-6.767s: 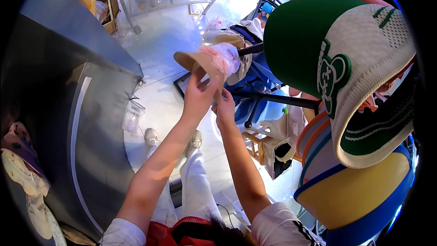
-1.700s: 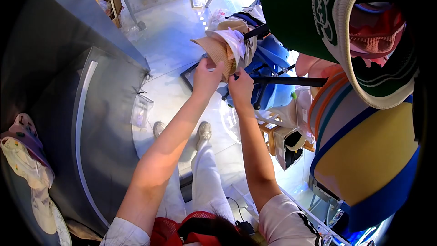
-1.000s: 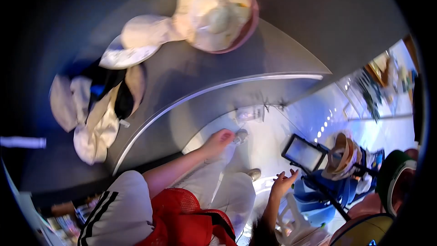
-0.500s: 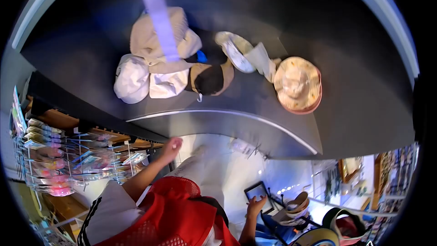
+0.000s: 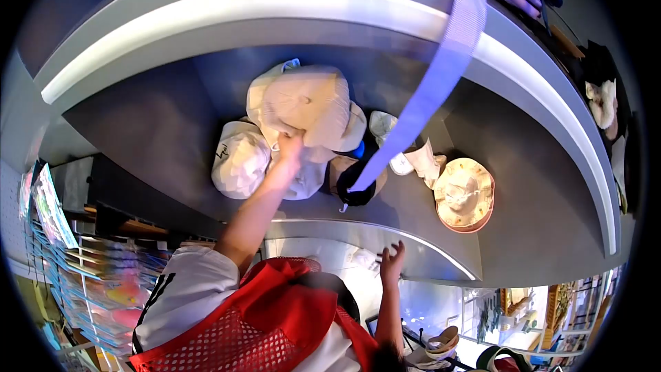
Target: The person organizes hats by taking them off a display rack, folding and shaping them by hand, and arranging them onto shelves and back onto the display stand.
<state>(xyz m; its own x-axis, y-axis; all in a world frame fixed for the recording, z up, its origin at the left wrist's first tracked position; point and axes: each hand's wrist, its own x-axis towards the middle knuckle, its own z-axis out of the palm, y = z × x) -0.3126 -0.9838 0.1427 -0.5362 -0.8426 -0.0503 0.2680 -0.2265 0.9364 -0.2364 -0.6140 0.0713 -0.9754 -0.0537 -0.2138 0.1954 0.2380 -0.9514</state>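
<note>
All around the grip, a curved grey shelf, dark toward the back, under an overhang edged with a broad white strip. To the right of the grip, a lavender strap, slanting down from the upper right and crossing in front of a black-and-tan cap. Directly left of the grip, a white cap with black lettering. Farther right, past the strap, a cream bucket hat with a pink-edged brim, crown up. Well below and left of the grip, wire racks of packaged goods, partly blurred. Below and right, beyond the shelf, a bright pale floor, with stacked hats near the bottom edge.

Reaching up and forward over the shelf from a white sleeve with black stripes, the left hand, with fingers bent at the near lower edge of a beige cap. Right at the grip, that cap, bulging up behind the fingers. Too blurred there to tell closed on the fabric from merely touching. Lower right of the grip, raised beside a red mesh vest, the right hand, fingers spread and holding nothing.
</note>
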